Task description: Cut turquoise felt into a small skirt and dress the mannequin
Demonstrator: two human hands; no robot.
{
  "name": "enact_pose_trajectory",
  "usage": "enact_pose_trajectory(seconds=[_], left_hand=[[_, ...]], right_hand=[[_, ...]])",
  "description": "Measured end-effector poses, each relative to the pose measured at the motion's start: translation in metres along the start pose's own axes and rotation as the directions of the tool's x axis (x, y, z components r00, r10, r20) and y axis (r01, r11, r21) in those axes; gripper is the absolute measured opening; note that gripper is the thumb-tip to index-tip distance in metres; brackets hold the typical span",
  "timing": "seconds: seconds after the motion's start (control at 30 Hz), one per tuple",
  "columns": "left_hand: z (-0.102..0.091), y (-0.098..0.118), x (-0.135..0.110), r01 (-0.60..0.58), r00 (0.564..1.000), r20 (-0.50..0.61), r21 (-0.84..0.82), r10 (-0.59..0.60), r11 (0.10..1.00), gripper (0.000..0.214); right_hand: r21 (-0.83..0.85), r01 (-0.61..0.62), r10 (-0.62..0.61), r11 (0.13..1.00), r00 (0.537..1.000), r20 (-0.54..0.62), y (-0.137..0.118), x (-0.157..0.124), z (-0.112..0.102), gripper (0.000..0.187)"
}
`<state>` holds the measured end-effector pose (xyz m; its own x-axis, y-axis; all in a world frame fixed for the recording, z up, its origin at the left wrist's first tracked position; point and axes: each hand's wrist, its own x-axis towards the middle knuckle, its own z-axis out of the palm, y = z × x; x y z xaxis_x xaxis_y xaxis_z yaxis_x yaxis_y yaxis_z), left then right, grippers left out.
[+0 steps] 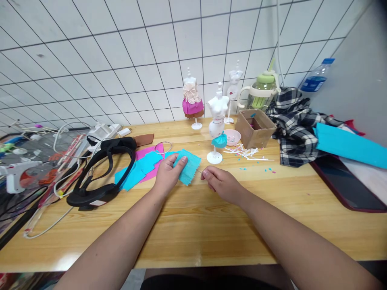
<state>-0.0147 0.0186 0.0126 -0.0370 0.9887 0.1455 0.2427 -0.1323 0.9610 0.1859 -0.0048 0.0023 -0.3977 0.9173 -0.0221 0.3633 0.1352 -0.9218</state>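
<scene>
My left hand (pixel 168 175) pinches a small piece of turquoise crepe paper (pixel 190 165) just above the wooden table (pixel 193 225). My right hand (pixel 221 184) is closed right beside the paper's right edge, its fingertips pinched on something thin like a needle or pin that I cannot make out clearly. Just behind the hands stands a white mini mannequin (pixel 217 121) wearing a turquoise skirt. More turquoise and pink paper sheets (pixel 142 163) lie flat to the left of my left hand.
Two more mini mannequins (pixel 192 100) stand by the tiled wall, beside a cardboard box (pixel 255 128), a pink dish (pixel 232 137), a green-lidded bottle (pixel 263 90) and checked cloth (pixel 294 121). A black headband device (pixel 99 173), cables and a glue gun (pixel 18 171) lie left. A tablet (pixel 347 181) lies right.
</scene>
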Motion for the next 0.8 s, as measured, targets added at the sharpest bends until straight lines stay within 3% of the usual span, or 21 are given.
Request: enact_pose_trajectory(seconds=[0.5, 0.8], left_hand=[[0.0018, 0.0015, -0.0011, -0.012, 1.000, -0.008, 0.024, 0.012, 1.000, 0.043], [0.0012, -0.0023, 0.0011, -0.088, 0.996, 0.020, 0.016, 0.088, 0.996, 0.040]], right_hand=[[0.047, 0.002, -0.002, 0.999, 1.000, -0.013, -0.0012, -0.0003, 0.0037, 0.036], [-0.020, 0.032, -0.033, 0.999, 0.999, -0.037, -0.0046, -0.0010, 0.0013, 0.030]])
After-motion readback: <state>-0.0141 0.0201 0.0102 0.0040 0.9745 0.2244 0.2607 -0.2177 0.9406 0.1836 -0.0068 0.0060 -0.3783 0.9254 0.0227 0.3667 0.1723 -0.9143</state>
